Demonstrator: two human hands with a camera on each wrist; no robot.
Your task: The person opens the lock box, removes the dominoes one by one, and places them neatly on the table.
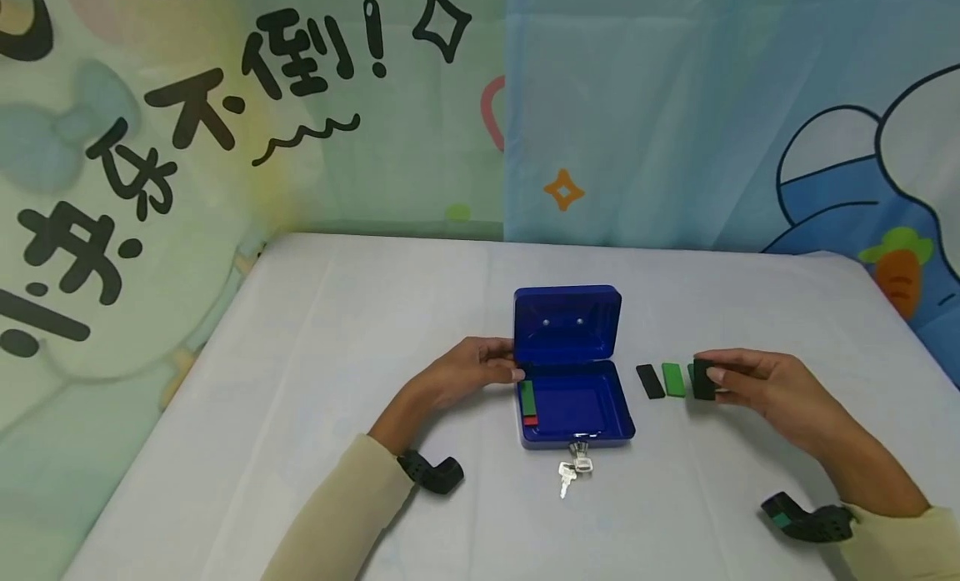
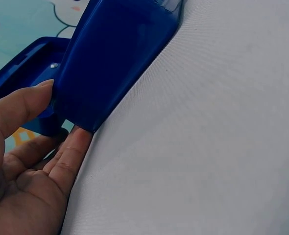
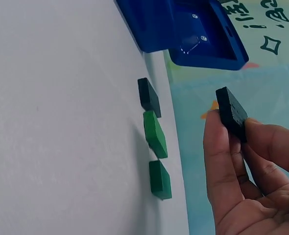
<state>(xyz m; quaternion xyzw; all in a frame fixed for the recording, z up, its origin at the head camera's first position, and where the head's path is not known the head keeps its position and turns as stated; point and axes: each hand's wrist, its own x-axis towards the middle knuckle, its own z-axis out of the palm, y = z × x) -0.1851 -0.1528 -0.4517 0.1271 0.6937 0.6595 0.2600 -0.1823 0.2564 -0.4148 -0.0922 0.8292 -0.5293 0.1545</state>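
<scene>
Blue cash box [image 1: 577,404], lower centre of the head view, lid [image 1: 567,323] raised, silver keys [image 1: 567,474] hanging at its front. Inside, along the left wall: a green block [image 1: 528,398] and a red block [image 1: 530,421] (the red only partly visible). Left hand [image 1: 472,366] holds the box's back-left corner, thumb at the rim, fingertips at the lower edge. Right hand [image 1: 765,389], lower right of the frame, pinches a black block [image 1: 703,381] between thumb and fingers, raised off the white tablecloth [image 1: 300,398]. Right of the box, a spaced row: second black block [image 1: 650,382], bright green block [image 1: 673,380], darker green block [image 3: 159,180] (mostly hidden from the head view).
</scene>
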